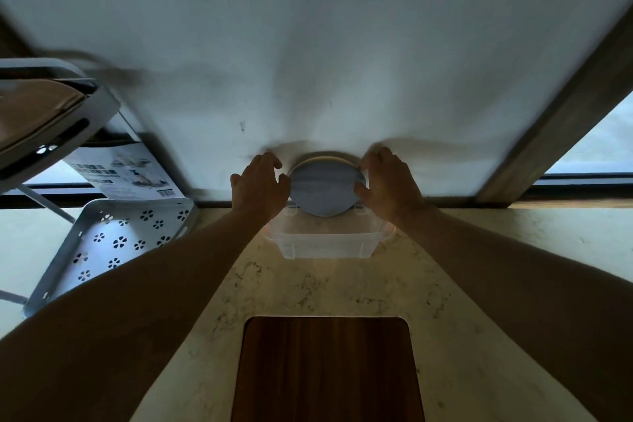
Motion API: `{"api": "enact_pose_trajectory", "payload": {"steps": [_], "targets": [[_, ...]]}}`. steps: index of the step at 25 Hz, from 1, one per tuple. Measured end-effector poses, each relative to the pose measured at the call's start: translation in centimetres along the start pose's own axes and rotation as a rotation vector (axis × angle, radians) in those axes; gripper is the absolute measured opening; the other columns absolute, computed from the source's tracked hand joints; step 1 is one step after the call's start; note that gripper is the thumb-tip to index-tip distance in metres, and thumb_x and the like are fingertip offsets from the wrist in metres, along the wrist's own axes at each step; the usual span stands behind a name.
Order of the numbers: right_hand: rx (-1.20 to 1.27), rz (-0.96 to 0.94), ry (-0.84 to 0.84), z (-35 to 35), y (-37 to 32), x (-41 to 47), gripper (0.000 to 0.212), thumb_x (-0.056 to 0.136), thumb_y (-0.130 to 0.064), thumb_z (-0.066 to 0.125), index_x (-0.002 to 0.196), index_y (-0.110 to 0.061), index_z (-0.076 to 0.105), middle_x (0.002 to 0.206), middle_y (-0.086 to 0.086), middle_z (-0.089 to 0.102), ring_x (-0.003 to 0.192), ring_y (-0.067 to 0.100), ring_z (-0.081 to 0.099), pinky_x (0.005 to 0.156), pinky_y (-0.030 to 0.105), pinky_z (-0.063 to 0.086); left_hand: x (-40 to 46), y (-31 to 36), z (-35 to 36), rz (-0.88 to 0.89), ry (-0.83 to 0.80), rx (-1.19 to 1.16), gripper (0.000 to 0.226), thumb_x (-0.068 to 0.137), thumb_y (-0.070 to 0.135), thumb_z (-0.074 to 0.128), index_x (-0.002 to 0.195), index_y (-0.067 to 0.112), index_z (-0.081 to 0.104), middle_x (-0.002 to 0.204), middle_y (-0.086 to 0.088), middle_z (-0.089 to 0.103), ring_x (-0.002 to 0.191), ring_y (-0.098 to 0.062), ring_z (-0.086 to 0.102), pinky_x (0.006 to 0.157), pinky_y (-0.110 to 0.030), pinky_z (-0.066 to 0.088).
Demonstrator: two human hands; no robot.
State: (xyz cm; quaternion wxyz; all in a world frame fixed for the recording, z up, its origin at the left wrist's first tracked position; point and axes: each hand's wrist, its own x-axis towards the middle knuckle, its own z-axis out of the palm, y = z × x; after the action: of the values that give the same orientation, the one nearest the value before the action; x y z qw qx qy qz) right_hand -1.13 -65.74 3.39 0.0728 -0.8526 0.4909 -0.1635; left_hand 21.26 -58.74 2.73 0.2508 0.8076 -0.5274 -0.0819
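Nearest lies a wooden board (325,370) on the marble counter (462,284). Behind it a clear plastic box (325,243) stands close to the wall (308,44). A round blue plate (327,188) stands on edge over the box's back rim. The left hand (260,185) and the right hand (390,185) grip its two sides with curled fingers. A white perforated tray (113,240) lies well apart, on the left.

Plate (327,187): smooth, matt blue-grey finish. Box (325,245): clear plastic, slightly glossy. Counter (308,288): pale stone look, dark veining. Board (325,370): dark wood, smooth, visible grain. Tray (113,240): white perforated metal. Leaflet (126,171): printed paper. Wall (308,44): matt white.
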Motion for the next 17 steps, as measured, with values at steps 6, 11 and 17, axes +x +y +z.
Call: {"api": "enact_pose_trajectory", "payload": {"steps": [6,11,17], "targets": [[0.087,-0.005,-0.021,-2.8,-3.8,-0.2,0.04,0.087,-0.033,0.065,0.115,-0.004,0.059,0.114,0.018,0.059,0.099,0.038,0.059,0.088,0.044,0.047,-1.9,0.0,-4.3,0.087,0.056,0.016,0.021,0.089,0.031,0.055,0.105,0.018,0.06,0.097,-0.006,0.065,0.099,-0.027,0.058,0.09,-0.044,0.042],[0.221,-0.05,-0.035,-6.2,-10.3,-0.1,0.044,0.089,-0.04,0.063,0.118,-0.007,0.061,0.115,0.013,0.064,0.108,0.029,0.06,0.091,0.037,0.046,-4.8,0.0,-10.3,0.008,0.087,-0.108,0.032,0.09,0.038,0.057,0.115,0.018,0.061,0.103,-0.003,0.065,0.098,-0.021,0.059,0.085,-0.037,0.048],[0.333,-0.123,0.032,-10.3,-20.9,-1.7,0.044,0.091,-0.049,0.058,0.116,-0.013,0.062,0.102,0.004,0.072,0.101,0.022,0.064,0.085,0.032,0.045,-9.5,-0.4,-21.1,0.072,0.233,-0.099,0.03,0.089,0.031,0.06,0.115,0.018,0.06,0.104,-0.003,0.066,0.083,-0.016,0.058,0.076,-0.03,0.045]]}}
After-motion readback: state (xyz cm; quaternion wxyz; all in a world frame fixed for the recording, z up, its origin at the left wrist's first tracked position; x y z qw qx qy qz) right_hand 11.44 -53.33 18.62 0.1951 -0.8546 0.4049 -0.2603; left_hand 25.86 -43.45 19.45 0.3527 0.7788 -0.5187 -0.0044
